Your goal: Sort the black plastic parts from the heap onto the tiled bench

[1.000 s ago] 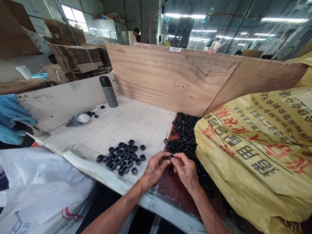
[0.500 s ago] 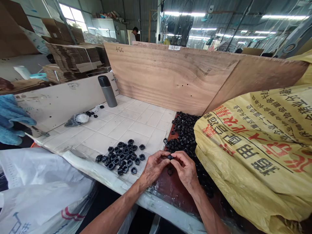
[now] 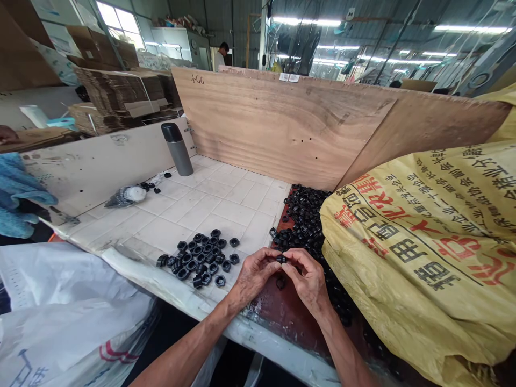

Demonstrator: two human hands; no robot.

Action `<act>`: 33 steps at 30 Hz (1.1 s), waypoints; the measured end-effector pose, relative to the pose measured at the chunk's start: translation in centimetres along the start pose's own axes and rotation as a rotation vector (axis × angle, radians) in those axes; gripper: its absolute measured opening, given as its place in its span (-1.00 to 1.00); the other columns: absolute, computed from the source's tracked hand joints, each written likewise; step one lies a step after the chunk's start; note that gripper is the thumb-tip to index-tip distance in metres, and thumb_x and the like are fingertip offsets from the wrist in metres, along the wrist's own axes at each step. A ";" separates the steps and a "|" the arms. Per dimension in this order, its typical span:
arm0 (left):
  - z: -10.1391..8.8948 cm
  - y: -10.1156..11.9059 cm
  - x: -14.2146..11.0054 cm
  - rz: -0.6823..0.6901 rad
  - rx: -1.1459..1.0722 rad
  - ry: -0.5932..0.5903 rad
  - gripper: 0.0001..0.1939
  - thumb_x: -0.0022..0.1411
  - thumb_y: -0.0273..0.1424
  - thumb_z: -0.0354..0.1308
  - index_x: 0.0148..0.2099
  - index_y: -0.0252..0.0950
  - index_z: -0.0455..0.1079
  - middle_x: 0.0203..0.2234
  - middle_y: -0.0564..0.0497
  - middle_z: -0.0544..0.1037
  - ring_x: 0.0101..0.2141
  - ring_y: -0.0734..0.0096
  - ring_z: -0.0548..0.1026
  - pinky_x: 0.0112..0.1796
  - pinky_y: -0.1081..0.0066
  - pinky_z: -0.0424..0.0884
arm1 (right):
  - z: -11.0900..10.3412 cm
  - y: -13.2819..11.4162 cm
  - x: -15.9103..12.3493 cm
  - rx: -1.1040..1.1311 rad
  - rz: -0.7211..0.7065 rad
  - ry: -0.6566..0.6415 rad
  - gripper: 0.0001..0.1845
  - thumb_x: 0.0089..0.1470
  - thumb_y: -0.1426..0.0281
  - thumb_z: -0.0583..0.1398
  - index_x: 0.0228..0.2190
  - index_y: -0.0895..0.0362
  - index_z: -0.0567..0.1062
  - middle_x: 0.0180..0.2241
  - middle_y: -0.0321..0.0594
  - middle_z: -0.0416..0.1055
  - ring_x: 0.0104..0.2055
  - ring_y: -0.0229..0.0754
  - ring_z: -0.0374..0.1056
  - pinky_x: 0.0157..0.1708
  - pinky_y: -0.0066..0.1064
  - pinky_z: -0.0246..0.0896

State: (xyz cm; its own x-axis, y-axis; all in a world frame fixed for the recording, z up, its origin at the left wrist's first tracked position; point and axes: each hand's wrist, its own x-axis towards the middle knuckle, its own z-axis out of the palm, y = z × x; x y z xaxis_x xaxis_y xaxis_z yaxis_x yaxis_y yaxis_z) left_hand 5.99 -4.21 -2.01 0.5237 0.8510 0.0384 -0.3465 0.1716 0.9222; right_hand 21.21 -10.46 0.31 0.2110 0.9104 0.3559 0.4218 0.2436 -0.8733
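Note:
Between my fingertips is a small black plastic cap [image 3: 281,259], pinched from both sides. My left hand [image 3: 257,273] grips it from the left, my right hand [image 3: 305,277] from the right. Just below the hands, a single black cap [image 3: 280,281] lies on the dark red board [image 3: 282,317]. A group of loose black caps [image 3: 201,257] rests on the white tiled surface left of my hands, many with their hollow side up. Beyond my right hand, a large heap of black pieces [image 3: 307,212] spreads along the red board, partly covered by a yellow sack.
The yellow printed sack [image 3: 419,231] bulges over the right side. A grey bottle [image 3: 178,150] stands at the back left, near a small plastic bag [image 3: 124,196]. A tall wooden panel [image 3: 282,126] closes the back. White sacking [image 3: 68,306] and blue cloth [image 3: 24,193] are at left.
Both hands stay nearly in place, with the cap still pinched and turned slightly between the fingers. At the far left edge, part of another person's hand has come into view. The camera view shifts slightly.

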 end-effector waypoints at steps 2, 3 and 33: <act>0.0 0.0 -0.1 0.049 0.066 0.002 -0.70 0.15 -0.28 0.35 -0.10 -0.29 0.50 -0.22 -0.04 0.61 -0.21 0.30 0.57 -0.10 0.33 0.47 | 0.0 0.2 -0.1 0.002 0.042 -0.003 -0.88 0.17 0.37 0.24 -0.22 0.07 0.53 -0.21 -0.19 0.48 -0.21 -0.14 0.44 -0.21 -0.37 0.40; -0.1 0.0 -0.1 0.071 0.101 -0.001 -0.72 0.18 -0.29 0.33 -0.08 -0.29 0.50 -0.20 -0.05 0.61 -0.18 0.28 0.56 -0.08 0.31 0.46 | 0.0 0.3 -0.2 0.005 0.063 -0.006 -0.87 0.17 0.36 0.25 -0.21 0.07 0.53 -0.23 -0.20 0.49 -0.23 -0.15 0.44 -0.21 -0.37 0.40; 0.1 0.8 0.2 0.065 0.267 -0.078 -0.65 0.13 -0.04 0.27 -0.16 -0.15 0.53 -0.27 -0.07 0.62 -0.19 0.10 0.56 -0.16 0.24 0.49 | 1.1 0.6 0.0 -0.187 -0.018 0.111 -0.71 0.27 0.12 0.10 -0.26 -0.01 0.55 -0.41 -0.24 0.57 -0.40 -0.13 0.52 -0.38 -0.49 0.42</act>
State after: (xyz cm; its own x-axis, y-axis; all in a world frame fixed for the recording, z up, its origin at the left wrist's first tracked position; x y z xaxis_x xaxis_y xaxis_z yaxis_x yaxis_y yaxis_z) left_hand 5.90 -4.01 -1.26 0.5689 0.8136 0.1203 -0.1690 -0.0275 0.9852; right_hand 20.49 -9.98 -0.57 0.2932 0.8614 0.4147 0.5802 0.1845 -0.7933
